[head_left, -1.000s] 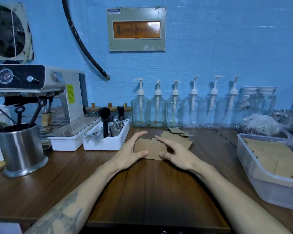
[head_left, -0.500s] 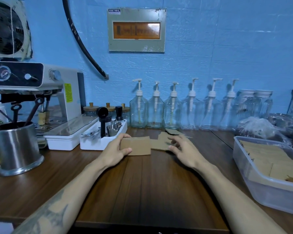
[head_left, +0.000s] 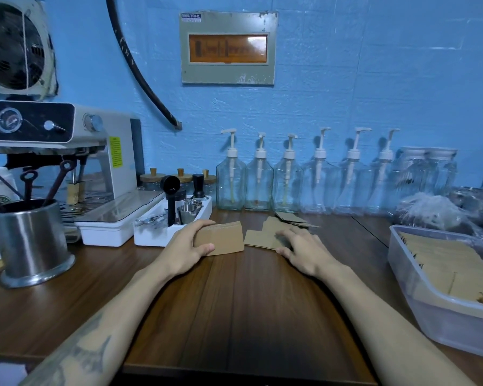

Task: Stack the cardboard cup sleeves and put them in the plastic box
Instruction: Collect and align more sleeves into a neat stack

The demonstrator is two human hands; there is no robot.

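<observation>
My left hand (head_left: 188,247) grips a small stack of brown cardboard cup sleeves (head_left: 223,238) by its left end, holding it just above the wooden counter. To its right, several loose sleeves (head_left: 265,236) lie flat and overlapping on the counter. My right hand (head_left: 301,250) rests on the near loose sleeve with fingers spread. A clear plastic box (head_left: 418,291) at the right edge holds flat stacked sleeves (head_left: 452,266).
A white tray of barista tools (head_left: 156,232) stands just behind my left hand. An espresso machine (head_left: 101,168) and a steel utensil cup (head_left: 31,240) fill the left side. Clear pump bottles (head_left: 260,185) line the blue wall. A crumpled plastic bag (head_left: 432,210) lies behind the box.
My left hand has gathered the sleeve stack, lifted it and drawn it left, away from the loose pile. My right hand has moved right onto the loose sleeves.
</observation>
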